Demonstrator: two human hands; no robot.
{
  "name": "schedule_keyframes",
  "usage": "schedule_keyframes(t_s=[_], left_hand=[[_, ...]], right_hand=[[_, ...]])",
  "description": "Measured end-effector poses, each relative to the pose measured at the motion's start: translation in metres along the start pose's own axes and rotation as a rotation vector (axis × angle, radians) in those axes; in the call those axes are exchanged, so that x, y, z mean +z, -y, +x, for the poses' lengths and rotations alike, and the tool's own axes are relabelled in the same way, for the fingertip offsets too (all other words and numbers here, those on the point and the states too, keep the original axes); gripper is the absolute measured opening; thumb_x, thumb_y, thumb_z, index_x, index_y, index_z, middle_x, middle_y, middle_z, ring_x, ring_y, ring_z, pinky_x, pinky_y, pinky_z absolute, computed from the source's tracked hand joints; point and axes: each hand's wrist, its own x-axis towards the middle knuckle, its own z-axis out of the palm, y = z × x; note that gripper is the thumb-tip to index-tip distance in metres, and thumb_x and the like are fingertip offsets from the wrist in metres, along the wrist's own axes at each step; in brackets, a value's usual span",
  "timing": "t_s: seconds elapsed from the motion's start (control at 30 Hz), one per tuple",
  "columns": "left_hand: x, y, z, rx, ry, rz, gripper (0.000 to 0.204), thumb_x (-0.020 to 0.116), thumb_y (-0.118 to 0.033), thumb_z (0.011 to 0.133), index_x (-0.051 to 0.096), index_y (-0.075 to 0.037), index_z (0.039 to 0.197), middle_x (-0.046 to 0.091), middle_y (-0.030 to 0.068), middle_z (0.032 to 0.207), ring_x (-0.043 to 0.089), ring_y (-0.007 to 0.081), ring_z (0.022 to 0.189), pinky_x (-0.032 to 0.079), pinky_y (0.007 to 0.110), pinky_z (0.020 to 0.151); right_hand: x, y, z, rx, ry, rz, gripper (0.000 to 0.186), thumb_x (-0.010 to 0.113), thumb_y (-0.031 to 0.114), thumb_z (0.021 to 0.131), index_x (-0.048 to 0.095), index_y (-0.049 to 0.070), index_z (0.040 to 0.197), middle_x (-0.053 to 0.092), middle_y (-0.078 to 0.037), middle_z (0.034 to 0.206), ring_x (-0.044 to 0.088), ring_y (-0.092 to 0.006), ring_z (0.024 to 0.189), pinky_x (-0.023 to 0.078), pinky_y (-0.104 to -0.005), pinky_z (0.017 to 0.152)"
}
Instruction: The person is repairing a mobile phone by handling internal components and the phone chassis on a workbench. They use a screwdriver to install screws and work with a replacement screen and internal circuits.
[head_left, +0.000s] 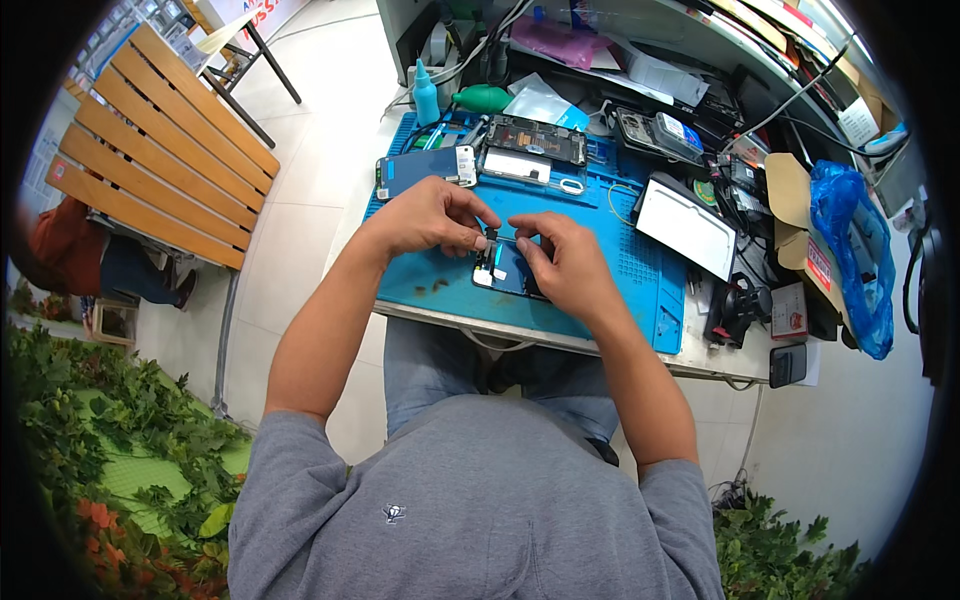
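Observation:
A phone screen assembly (508,279), dark with white patches along its left end, lies on the blue work mat (420,270) near the front edge of the bench. My left hand (432,217) reaches over that left end, thumb and fingers pinched on a small dark phone part (490,244). On the opposite side my right hand (568,262) is curled over the screen's right end and covers it. Its thumb and forefinger point toward the small part; what its fingers grip is hidden.
Behind my hands lie another phone screen (425,170), an opened phone (535,142) and a light blue bottle (426,95). To the right are a white panel (687,226), a blue plastic bag (860,255) and a dark phone (788,365). A slatted wooden bench (165,145) stands left.

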Motion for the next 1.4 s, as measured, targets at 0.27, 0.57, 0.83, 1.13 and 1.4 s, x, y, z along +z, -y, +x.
schedule_keyframes(t_s=[0.27,0.57,0.83,1.13,1.4], left_hand=[[0.003,-0.007,0.004,-0.028,0.041,0.121,0.037,0.098,-0.015,0.089,0.086,-0.001,0.121,0.084,0.0065,0.091,0.077,0.0126,0.074,0.060,0.026,0.066],[0.009,-0.010,0.002,-0.051,0.006,0.132,0.034,0.098,-0.015,0.089,0.085,-0.001,0.117,0.084,0.0056,0.090,0.077,0.0121,0.077,0.059,0.027,0.066],[0.009,-0.007,0.003,-0.044,-0.023,0.161,0.030,0.095,-0.011,0.090,0.083,0.002,0.114,0.079,0.0045,0.088,0.074,0.0120,0.075,0.059,0.028,0.067],[0.005,-0.011,0.006,-0.054,0.017,0.152,0.027,0.090,-0.007,0.090,0.083,0.004,0.113,0.079,0.0062,0.088,0.074,0.0130,0.074,0.059,0.028,0.067],[0.001,-0.011,0.011,-0.050,0.018,0.190,0.028,0.092,-0.009,0.089,0.085,0.003,0.114,0.084,0.0091,0.092,0.078,0.0162,0.077,0.063,0.031,0.069]], right_hand=[[0.003,0.003,-0.008,-0.153,0.038,-0.171,0.034,0.080,0.004,0.096,0.078,0.002,0.130,0.077,-0.015,0.117,0.068,-0.0376,0.114,0.057,-0.0480,0.101],[0.003,0.004,-0.008,-0.106,0.073,-0.201,0.043,0.090,0.013,0.092,0.079,0.003,0.132,0.077,-0.014,0.115,0.068,-0.0357,0.111,0.057,-0.0470,0.100],[0.010,-0.002,-0.008,-0.150,0.034,-0.199,0.039,0.094,0.017,0.090,0.082,0.004,0.125,0.077,-0.013,0.114,0.069,-0.0356,0.110,0.058,-0.0474,0.098],[0.012,0.000,-0.006,-0.130,0.020,-0.183,0.039,0.094,0.017,0.089,0.082,0.003,0.123,0.076,-0.013,0.114,0.069,-0.0358,0.111,0.058,-0.0476,0.098],[0.014,-0.002,-0.003,-0.127,0.032,-0.192,0.038,0.094,0.016,0.089,0.082,0.003,0.122,0.076,-0.013,0.113,0.069,-0.0358,0.111,0.058,-0.0476,0.097]])
